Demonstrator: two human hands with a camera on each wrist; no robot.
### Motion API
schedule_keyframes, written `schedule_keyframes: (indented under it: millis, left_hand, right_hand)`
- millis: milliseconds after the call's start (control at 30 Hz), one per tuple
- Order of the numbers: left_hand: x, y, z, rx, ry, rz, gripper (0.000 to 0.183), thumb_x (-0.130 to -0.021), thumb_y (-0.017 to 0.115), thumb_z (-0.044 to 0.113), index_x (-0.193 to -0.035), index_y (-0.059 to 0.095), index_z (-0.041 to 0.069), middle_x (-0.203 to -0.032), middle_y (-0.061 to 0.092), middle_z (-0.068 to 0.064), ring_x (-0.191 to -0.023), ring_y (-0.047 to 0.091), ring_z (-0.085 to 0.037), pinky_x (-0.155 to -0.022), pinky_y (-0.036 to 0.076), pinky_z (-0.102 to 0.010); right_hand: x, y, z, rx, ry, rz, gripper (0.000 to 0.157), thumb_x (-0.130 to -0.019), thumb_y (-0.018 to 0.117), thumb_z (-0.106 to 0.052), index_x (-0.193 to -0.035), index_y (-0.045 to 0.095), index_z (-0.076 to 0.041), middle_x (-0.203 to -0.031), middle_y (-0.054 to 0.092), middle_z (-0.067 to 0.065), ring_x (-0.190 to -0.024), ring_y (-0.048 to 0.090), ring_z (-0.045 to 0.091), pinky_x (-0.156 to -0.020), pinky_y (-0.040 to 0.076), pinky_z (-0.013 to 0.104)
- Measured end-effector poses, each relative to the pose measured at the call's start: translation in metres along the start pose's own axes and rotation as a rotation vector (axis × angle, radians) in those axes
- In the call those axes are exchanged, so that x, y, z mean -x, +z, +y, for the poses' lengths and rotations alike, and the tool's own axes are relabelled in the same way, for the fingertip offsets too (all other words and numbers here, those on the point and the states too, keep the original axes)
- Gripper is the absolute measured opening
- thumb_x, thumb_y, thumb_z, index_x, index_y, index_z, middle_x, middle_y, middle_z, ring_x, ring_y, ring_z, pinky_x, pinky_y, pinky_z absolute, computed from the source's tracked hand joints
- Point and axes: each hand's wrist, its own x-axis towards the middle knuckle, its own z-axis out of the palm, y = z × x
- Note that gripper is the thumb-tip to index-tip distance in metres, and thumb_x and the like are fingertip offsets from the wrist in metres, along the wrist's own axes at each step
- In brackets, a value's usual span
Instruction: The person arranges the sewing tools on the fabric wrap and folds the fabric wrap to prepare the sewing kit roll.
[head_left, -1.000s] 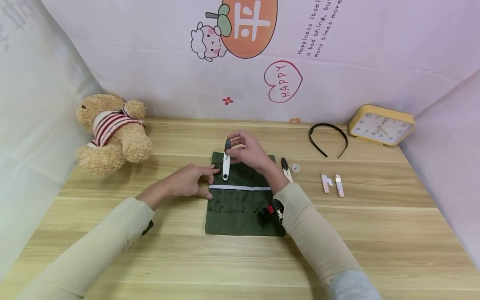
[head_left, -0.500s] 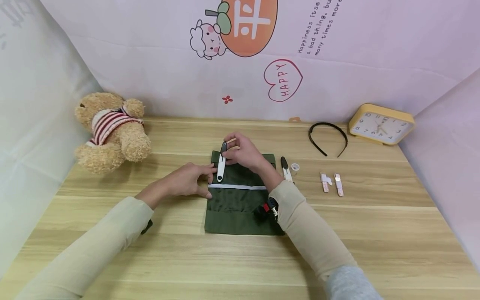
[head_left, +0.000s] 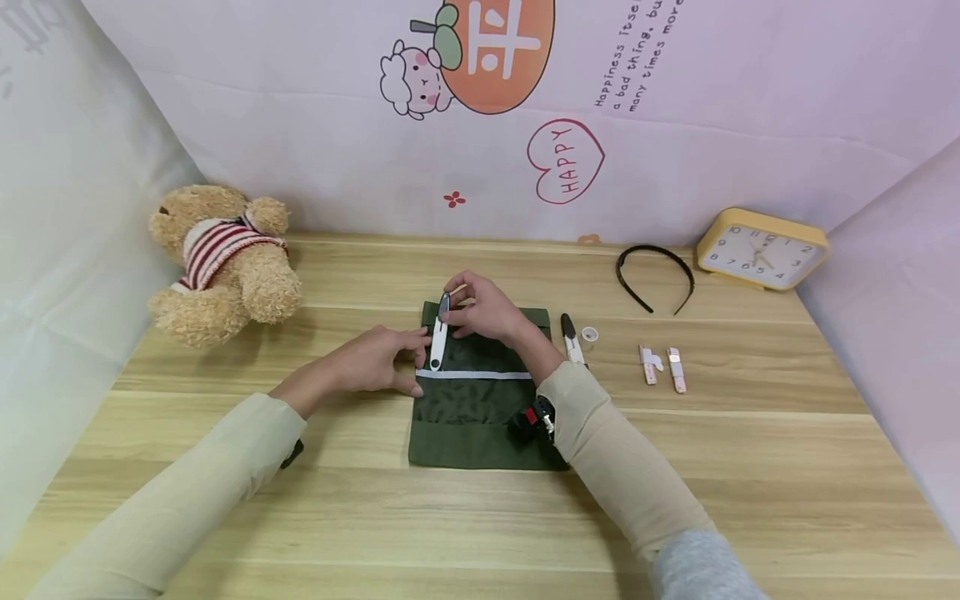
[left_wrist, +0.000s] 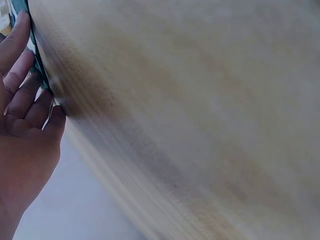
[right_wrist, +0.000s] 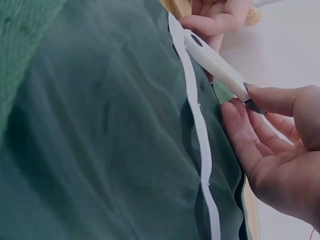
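Note:
My right hand (head_left: pixel 483 312) pinches white thread snips (head_left: pixel 438 343) by their dark end, between thumb and fingers. Their rounded white end with a dark dot lies at the white elastic band (head_left: pixel 480 375), which runs across a dark green fabric organizer (head_left: pixel 480 446). Seen from the right wrist, that end meets the band at its far end; whether it is tucked under is unclear. My left hand (head_left: pixel 378 360) rests at the organizer's left edge, fingertips on the fabric and thumb apart. The left wrist view shows that hand (left_wrist: pixel 30 110) with its fingers extended along the green edge.
Right of the organizer lie a second black-and-white pair of snips (head_left: pixel 572 340), a small white ring-shaped item (head_left: pixel 590 334) and two folded tape measures (head_left: pixel 677 370). Behind are a black headband (head_left: pixel 656 250), a yellow clock (head_left: pixel 763 250) and, at left, a teddy bear (head_left: pixel 225 267).
My right hand has shifted left and slightly nearer, carrying the snips from above the fabric's middle-left to the white band. The left hand has stayed at the organizer's edge.

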Motion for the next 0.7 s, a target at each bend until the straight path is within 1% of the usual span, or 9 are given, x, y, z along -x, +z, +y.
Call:
schedule_keyframes:
  millis: [100,267,367,500,567,600,667,700]
  left_hand:
    - [0.0006,0.0001,0.0005,0.007,-0.009,-0.003,0.029,-0.079,0.090,0.022,-0.088,0.062,0.017,-0.153,0.045,-0.018,-0.142,0.043,-0.031,-0.087,0.042,-0.037]
    - [0.0004,0.0002,0.0024,0.003,-0.013,-0.001,0.030,-0.079,0.089,0.022,-0.088,0.061,0.017,-0.153,0.045,-0.019,-0.140,0.045,-0.033,-0.079,0.041,-0.036]
    - [0.0001,0.0003,0.0027,0.001,-0.018,-0.002,0.030,-0.079,0.089,0.022,-0.088,0.061,0.017,-0.153,0.045,-0.019,-0.140,0.045,-0.033,-0.078,0.041,-0.035]
    - [0.0008,0.0004,0.0023,-0.001,-0.015,-0.001,0.029,-0.080,0.089,0.022,-0.087,0.061,0.017,-0.153,0.045,-0.019,-0.141,0.043,-0.033,-0.080,0.041,-0.036]
    - [0.0016,0.0005,0.0024,-0.004,-0.005,0.001,0.029,-0.080,0.089,0.023,-0.088,0.061,0.017,-0.152,0.045,-0.019,-0.141,0.044,-0.033,-0.083,0.042,-0.036]
    - [0.0020,0.0006,0.0024,-0.005,0.001,0.002,0.029,-0.080,0.089,0.023,-0.088,0.061,0.017,-0.152,0.045,-0.020,-0.138,0.047,-0.034,-0.084,0.042,-0.037]
    - [0.0029,0.0007,0.0023,-0.011,0.012,0.005,0.029,-0.081,0.088,0.023,-0.090,0.061,0.016,-0.152,0.046,-0.020,-0.126,0.058,-0.033,-0.086,0.042,-0.038]
    - [0.0033,0.0008,0.0024,-0.017,0.017,0.007,0.029,-0.081,0.088,0.023,-0.090,0.061,0.016,-0.152,0.045,-0.020,-0.121,0.060,-0.032,-0.086,0.042,-0.038]
  right_hand:
    - [-0.0006,0.0001,0.0012,0.020,0.010,-0.003,0.038,-0.097,0.065,0.003,-0.130,0.047,0.001,-0.113,0.056,0.020,-0.089,0.065,0.030,-0.075,0.061,0.041]
    - [-0.0017,0.0005,0.0036,0.022,0.001,0.018,0.037,-0.096,0.066,0.003,-0.129,0.047,0.002,-0.112,0.056,0.019,-0.089,0.066,0.031,-0.075,0.061,0.040]
    - [-0.0017,0.0002,0.0040,0.021,0.004,0.019,0.037,-0.096,0.066,0.004,-0.128,0.048,0.001,-0.111,0.056,0.020,-0.089,0.066,0.032,-0.076,0.061,0.040]
    - [-0.0010,-0.0002,0.0034,0.023,0.030,-0.005,0.038,-0.095,0.066,0.005,-0.129,0.048,0.002,-0.112,0.057,0.021,-0.091,0.066,0.033,-0.077,0.061,0.041]
    - [-0.0005,-0.0002,0.0031,0.031,0.042,-0.020,0.039,-0.095,0.066,0.005,-0.129,0.047,0.003,-0.112,0.057,0.021,-0.092,0.066,0.033,-0.078,0.061,0.041]
    - [-0.0006,-0.0002,0.0034,0.039,0.044,-0.028,0.038,-0.096,0.066,0.005,-0.129,0.047,0.003,-0.112,0.058,0.021,-0.092,0.067,0.033,-0.078,0.060,0.041]
    - [-0.0008,-0.0001,0.0041,0.051,0.048,-0.038,0.038,-0.095,0.066,0.005,-0.128,0.048,0.004,-0.112,0.058,0.021,-0.092,0.067,0.033,-0.079,0.060,0.040]
    - [-0.0012,-0.0002,0.0048,0.057,0.049,-0.042,0.037,-0.095,0.067,0.004,-0.128,0.048,0.004,-0.111,0.059,0.021,-0.092,0.067,0.032,-0.078,0.060,0.040]
